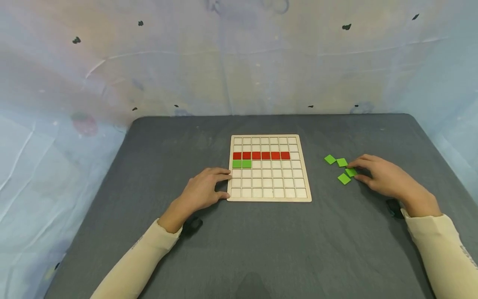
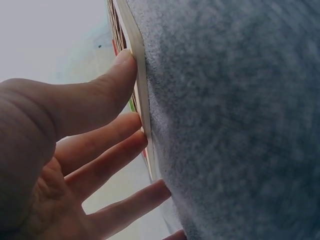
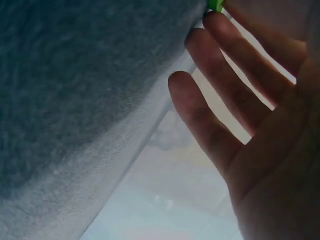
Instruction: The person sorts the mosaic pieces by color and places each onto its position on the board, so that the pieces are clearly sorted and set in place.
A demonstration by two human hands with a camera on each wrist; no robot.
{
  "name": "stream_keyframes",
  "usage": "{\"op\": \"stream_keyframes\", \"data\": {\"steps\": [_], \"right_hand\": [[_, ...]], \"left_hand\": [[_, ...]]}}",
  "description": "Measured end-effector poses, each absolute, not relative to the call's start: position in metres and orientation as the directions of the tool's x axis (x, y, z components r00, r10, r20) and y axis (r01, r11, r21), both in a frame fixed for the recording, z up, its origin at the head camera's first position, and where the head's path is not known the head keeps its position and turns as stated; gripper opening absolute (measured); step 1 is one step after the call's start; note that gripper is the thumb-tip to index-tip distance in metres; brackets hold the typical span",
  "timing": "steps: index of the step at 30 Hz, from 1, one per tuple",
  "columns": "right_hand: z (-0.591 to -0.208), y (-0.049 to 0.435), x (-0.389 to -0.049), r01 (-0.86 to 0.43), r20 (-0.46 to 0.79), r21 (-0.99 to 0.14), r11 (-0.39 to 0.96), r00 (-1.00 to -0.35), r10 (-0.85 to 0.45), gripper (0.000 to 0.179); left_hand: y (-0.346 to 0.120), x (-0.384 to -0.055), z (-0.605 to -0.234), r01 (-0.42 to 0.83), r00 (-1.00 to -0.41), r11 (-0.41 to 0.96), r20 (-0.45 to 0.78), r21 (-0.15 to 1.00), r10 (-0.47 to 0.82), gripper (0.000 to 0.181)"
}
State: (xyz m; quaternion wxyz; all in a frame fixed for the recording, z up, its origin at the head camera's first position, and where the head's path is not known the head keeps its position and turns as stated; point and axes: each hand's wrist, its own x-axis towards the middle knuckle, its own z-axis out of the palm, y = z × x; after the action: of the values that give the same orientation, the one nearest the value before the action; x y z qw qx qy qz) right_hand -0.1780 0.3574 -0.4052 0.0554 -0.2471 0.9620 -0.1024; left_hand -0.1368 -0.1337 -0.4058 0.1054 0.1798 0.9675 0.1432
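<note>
A light wooden grid board [image 1: 272, 199] lies on the dark table. Several red tiles [image 1: 265, 155] run along its third row from the top, and two green tiles [image 1: 242, 163] fill the left cells of the row below. At the board's left edge rests my left hand [image 1: 203, 189], thumb and fingertips against the rim, fingers mostly straight. My right hand [image 1: 381, 176] is to the right of the board, with thumb and index finger at either side of a green tile [image 1: 351, 172]. In the right wrist view only a sliver of green tile [image 3: 215, 5] shows at the fingertips.
Three more loose green tiles lie around my right fingertips, among them a near one [image 1: 344, 179] and a far left one [image 1: 330, 159]. Behind the grey table [image 1: 261, 241] hangs a pale patterned curtain [image 1: 239, 74], close to its back edge.
</note>
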Motion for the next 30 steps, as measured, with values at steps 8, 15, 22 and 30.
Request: {"op": "stream_keyframes", "data": {"steps": [8,15,22,30], "right_hand": [[-0.4087,0.359,-0.1779,-0.483,-0.02,-0.236,0.843,-0.865,-0.501,0.03],[-0.409,0.3584,-0.1773,-0.484,-0.006,-0.23,0.845,-0.867,-0.498,0.029],[-0.4089,0.3585,-0.1778,-0.501,0.022,-0.218,0.838,-0.86,-0.509,0.029],[-0.4085,0.3589,-0.1775,-0.516,0.039,-0.221,0.828,-0.853,-0.521,0.028]], "left_hand": [[-0.1343,-0.1369,-0.4051,0.323,-0.911,0.891,-0.151,0.319,0.384,0.059],[-0.134,-0.138,-0.4048,0.322,-0.912,0.892,-0.151,0.317,0.382,0.059],[-0.1345,-0.1382,-0.4057,0.326,-0.912,0.893,-0.144,0.311,0.384,0.059],[-0.135,-0.1378,-0.406,0.327,-0.912,0.892,-0.144,0.313,0.384,0.059]]}}
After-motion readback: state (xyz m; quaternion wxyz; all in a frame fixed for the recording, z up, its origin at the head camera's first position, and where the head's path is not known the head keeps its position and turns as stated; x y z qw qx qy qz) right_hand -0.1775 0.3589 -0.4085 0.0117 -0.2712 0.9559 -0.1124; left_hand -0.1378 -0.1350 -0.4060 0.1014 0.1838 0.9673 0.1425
